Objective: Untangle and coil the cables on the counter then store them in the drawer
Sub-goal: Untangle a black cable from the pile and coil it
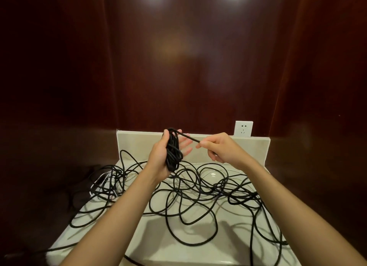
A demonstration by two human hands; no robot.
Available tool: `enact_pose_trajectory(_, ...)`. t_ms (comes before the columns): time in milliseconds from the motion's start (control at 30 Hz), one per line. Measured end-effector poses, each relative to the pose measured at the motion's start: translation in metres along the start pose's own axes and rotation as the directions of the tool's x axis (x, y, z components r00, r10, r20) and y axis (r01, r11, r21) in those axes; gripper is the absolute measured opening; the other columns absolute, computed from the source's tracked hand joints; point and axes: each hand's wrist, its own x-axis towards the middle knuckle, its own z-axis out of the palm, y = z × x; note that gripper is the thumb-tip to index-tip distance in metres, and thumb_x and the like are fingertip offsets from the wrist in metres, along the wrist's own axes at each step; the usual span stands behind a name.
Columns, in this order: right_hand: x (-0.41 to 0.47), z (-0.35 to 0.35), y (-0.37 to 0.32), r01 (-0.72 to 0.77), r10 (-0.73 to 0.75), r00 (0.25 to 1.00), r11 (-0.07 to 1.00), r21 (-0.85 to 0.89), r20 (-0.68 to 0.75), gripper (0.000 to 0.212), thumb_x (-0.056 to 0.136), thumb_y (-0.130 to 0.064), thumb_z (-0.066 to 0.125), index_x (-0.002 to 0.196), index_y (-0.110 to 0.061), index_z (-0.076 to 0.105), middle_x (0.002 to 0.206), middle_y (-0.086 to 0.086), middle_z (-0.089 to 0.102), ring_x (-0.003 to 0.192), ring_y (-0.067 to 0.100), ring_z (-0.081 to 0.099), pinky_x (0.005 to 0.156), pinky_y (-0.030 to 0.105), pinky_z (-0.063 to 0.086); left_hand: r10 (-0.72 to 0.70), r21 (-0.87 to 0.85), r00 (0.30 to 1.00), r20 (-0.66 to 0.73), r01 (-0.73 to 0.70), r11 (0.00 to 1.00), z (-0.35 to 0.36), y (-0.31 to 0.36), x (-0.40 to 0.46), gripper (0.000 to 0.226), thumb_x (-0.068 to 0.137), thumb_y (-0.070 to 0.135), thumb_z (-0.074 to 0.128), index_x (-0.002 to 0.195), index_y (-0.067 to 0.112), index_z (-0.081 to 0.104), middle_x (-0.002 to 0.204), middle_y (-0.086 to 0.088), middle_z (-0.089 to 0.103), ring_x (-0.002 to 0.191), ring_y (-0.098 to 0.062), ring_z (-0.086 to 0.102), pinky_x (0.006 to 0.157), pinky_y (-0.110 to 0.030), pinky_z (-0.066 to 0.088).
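Observation:
A black cable coil (173, 151) is wound around my left hand (160, 154), which is raised above the counter with fingers spread behind the loops and the thumb over them. My right hand (217, 148) pinches the cable's free strand (190, 138) just to the right of the coil and holds it taut. Below both hands, a big tangle of loose black cables (190, 194) sprawls across the pale counter (155, 238). A few lighter strands (100, 178) lie at the tangle's left end. No drawer is in view.
A low pale backsplash (256, 149) runs behind the counter, with a white wall socket (243, 128) above its right part. Dark red wood panels surround the niche. Cables hang over the counter's left and front edges.

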Motion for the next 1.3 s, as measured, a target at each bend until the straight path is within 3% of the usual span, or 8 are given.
enact_pose_trajectory(133,-0.001,0.001,0.0,-0.001,0.0,1.0,0.999,-0.049,-0.022,0.029,0.1,-0.027,0.056,0.091,-0.009,0.077,0.047,0.005,0.048,0.038,0.009,0.032,0.043,0.017,0.031,0.033,-0.368,0.997,-0.063,-0.054,0.928,0.007,0.007,0.007,0.05,0.108,0.045,0.031,0.116,0.006,0.061,0.102,-0.012,0.076,0.097,-0.025,0.074,0.098,-0.045,0.051)
enact_pose_trajectory(267,-0.004,0.005,0.004,-0.025,0.026,1.0,0.992,-0.122,0.008,0.028,0.095,-0.032,0.063,0.083,-0.013,0.079,0.048,0.004,0.05,0.041,0.007,0.035,0.055,0.011,0.04,0.03,-0.486,0.983,-0.179,-0.114,0.867,0.008,0.015,0.011,0.044,0.107,0.048,0.037,0.093,0.011,0.057,0.067,-0.001,0.057,0.052,-0.013,0.057,0.06,-0.029,0.055)
enact_pose_trajectory(500,-0.011,0.004,0.015,-0.036,0.096,0.988,0.906,-0.422,0.122,0.024,0.09,-0.035,0.069,0.068,-0.026,0.071,0.054,-0.005,0.057,0.046,0.006,0.042,0.054,0.026,0.035,0.4,0.28,0.815,-0.419,-0.303,0.911,0.009,0.024,0.012,0.028,0.106,0.033,0.049,0.089,0.012,0.055,0.07,-0.006,0.054,0.046,-0.01,0.048,0.046,-0.024,0.041)
enact_pose_trajectory(767,-0.015,0.001,-0.015,0.215,-0.025,0.97,0.557,-0.803,0.242,0.02,0.098,-0.036,0.055,0.104,-0.026,0.072,0.089,-0.007,0.071,0.083,0.016,0.062,0.074,0.031,0.049,0.587,0.961,0.809,-0.039,-0.13,0.243,-0.006,0.019,0.018,0.043,0.099,0.053,0.051,0.079,0.016,0.054,0.072,-0.002,0.061,0.07,-0.024,0.059,0.062,-0.039,0.042)
enact_pose_trajectory(867,-0.014,-0.003,-0.023,0.292,-0.168,0.956,0.563,-0.773,0.239,0.023,0.099,-0.04,0.055,0.108,-0.029,0.073,0.092,-0.007,0.073,0.086,0.013,0.063,0.078,0.032,0.049,0.417,0.992,0.906,0.066,-0.104,0.068,-0.006,0.014,0.019,0.052,0.101,0.058,0.044,0.07,0.016,0.048,0.064,0.004,0.052,0.063,-0.02,0.052,0.063,-0.036,0.036)
enact_pose_trajectory(1000,-0.006,-0.008,-0.022,0.276,-0.298,0.949,0.615,-0.739,0.107,0.021,0.091,-0.051,0.062,0.099,-0.036,0.075,0.074,-0.016,0.068,0.077,0.008,0.064,0.072,0.031,0.047,0.02,0.975,0.988,0.152,-0.153,0.16,-0.009,0.004,0.013,0.084,0.096,0.074,0.019,0.069,0.006,0.06,0.06,-0.003,0.058,0.058,-0.02,0.056,0.068,-0.037,0.048)
enact_pose_trajectory(1200,0.002,-0.007,-0.015,0.109,-0.233,0.97,0.685,-0.72,-0.075,0.043,0.073,-0.071,0.065,0.071,-0.029,0.074,0.059,-0.007,0.062,0.06,0.011,0.054,0.06,0.03,0.038,-0.48,0.871,0.872,0.097,0.158,0.465,0.012,0.003,-0.014,0.09,0.096,0.074,0.008,0.094,0.005,0.066,0.064,-0.001,0.065,0.053,-0.01,0.059,0.051,-0.02,0.048)
enact_pose_trajectory(1300,0.003,-0.007,-0.007,0.072,-0.131,0.99,0.773,-0.63,-0.048,0.041,0.075,-0.063,0.07,0.057,-0.027,0.068,0.048,-0.001,0.043,0.051,0.013,0.036,0.055,0.033,0.03,-0.563,0.835,0.791,0.239,0.128,0.535,0.012,0.006,-0.022,0.057,0.098,0.066,0.039,0.087,0.012,0.056,0.061,0.001,0.057,0.048,-0.009,0.05,0.047,-0.02,0.042)
